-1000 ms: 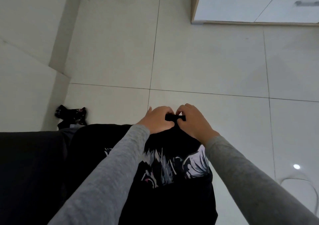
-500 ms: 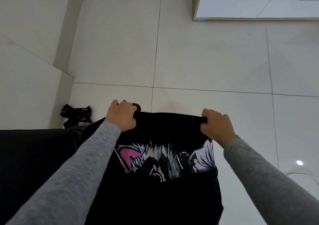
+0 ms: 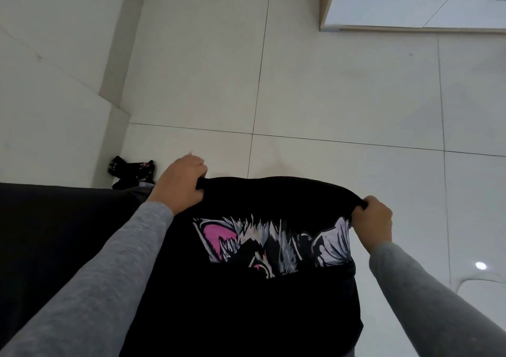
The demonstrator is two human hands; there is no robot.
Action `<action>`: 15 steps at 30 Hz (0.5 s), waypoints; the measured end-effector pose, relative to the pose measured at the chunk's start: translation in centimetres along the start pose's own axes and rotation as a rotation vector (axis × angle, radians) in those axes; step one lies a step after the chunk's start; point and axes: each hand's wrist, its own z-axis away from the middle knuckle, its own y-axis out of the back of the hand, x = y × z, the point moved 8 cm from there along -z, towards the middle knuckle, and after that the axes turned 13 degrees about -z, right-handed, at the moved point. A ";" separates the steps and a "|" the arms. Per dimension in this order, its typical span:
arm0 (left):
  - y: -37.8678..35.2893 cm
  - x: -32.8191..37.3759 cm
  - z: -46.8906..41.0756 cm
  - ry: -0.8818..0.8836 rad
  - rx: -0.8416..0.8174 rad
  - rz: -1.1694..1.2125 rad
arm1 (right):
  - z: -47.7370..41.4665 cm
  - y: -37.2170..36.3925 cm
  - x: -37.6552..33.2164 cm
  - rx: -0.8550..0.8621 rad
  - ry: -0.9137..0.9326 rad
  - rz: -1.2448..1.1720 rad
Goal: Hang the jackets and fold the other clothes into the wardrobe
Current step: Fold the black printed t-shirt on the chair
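Your hands are pulling wider apart than a second ago. Now your left hand (image 3: 179, 185) is gripping the top edge of the black printed shirt (image 3: 260, 302), stretched across the lower middle, and your right hand (image 3: 373, 221) is clamping its other corner, fingers curled.

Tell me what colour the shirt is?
Black shirt with a pink, white and grey print; head view.
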 end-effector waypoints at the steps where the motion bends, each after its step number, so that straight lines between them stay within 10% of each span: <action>1: 0.3 -0.3 0.5 0.035 0.004 0.029 | 0.1 0.1 -0.1 0.037 0.007 -0.077; 15: 2.5 0.6 11.7 0.349 0.342 0.063 | 4.9 3.2 0.6 0.185 0.071 -0.422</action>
